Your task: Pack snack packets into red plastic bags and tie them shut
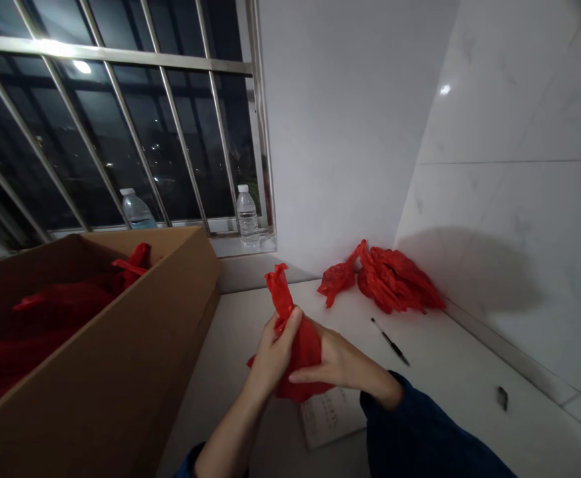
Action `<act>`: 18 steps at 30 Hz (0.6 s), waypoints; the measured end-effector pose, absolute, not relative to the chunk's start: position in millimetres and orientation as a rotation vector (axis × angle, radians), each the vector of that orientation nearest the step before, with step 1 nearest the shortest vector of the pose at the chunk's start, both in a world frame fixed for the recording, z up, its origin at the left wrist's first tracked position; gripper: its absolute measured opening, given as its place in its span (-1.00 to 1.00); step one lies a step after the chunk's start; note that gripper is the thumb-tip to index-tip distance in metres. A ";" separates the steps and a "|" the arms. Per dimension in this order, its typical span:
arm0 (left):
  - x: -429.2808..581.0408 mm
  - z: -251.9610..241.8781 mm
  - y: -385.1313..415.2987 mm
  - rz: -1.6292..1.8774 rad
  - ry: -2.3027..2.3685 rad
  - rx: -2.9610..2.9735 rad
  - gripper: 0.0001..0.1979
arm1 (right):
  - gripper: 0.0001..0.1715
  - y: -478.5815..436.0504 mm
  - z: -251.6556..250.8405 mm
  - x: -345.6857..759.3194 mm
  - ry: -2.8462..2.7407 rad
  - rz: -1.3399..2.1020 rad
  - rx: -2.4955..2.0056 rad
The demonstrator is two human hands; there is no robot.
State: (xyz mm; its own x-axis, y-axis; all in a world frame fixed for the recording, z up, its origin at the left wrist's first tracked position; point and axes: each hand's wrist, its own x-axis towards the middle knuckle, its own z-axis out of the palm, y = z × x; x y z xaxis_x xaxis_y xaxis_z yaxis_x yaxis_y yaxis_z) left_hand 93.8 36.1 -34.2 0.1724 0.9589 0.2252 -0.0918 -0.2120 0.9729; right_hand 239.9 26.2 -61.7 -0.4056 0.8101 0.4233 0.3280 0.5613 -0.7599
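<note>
Both hands are on a red plastic bag [307, 348], held up over the white tabletop. My left hand [275, 348] is closed around its gathered neck, with the thumb pressed on the red film and a twisted end sticking up above. Around the right side of the bag's body curls my right hand [337, 358], its thumb lying across the front; its other fingers are hidden behind the bag. What the bag contains, if anything, cannot be seen. Below the hands lies an open notebook [332, 415] with handwriting, partly covered by the bag and sleeve.
A large cardboard box [121, 345] with red bags [71, 302] inside stands on the left. More red plastic bags [394, 279] are heaped against the wall. A pen [390, 342] and its black cap [502, 398] lie at right. Two bottles, one clear [247, 216], stand by the barred window.
</note>
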 end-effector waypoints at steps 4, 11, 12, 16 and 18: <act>95.5 -32.6 32.3 1.309 0.972 1.313 -0.52 | 0.03 21.5 -60.8 229.4 -1.983 0.911 -0.800; 95.7 -33.1 31.4 1.333 1.031 1.306 -0.50 | -0.04 21.1 -64.1 221.0 -1.963 0.936 -0.842; 95.5 -33.3 31.4 1.334 1.032 1.309 -0.50 | -0.06 21.1 -64.3 221.2 -1.969 0.934 -0.851; 95.6 -32.6 29.8 1.330 1.039 1.320 -0.50 | -0.12 20.3 -63.9 221.3 -1.981 0.940 -0.878; 96.6 -30.9 28.3 1.325 1.048 1.321 -0.50 | -0.12 19.5 -64.2 220.1 -1.978 0.947 -0.888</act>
State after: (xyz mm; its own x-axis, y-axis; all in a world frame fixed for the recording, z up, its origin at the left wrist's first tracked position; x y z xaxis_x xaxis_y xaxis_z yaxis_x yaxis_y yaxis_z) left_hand 96.6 28.3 -30.9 0.0426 0.9833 0.1770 -0.0547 -0.1746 0.9831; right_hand 220.1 19.5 -64.2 -0.4727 0.8181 0.3276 0.2580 0.4839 -0.8362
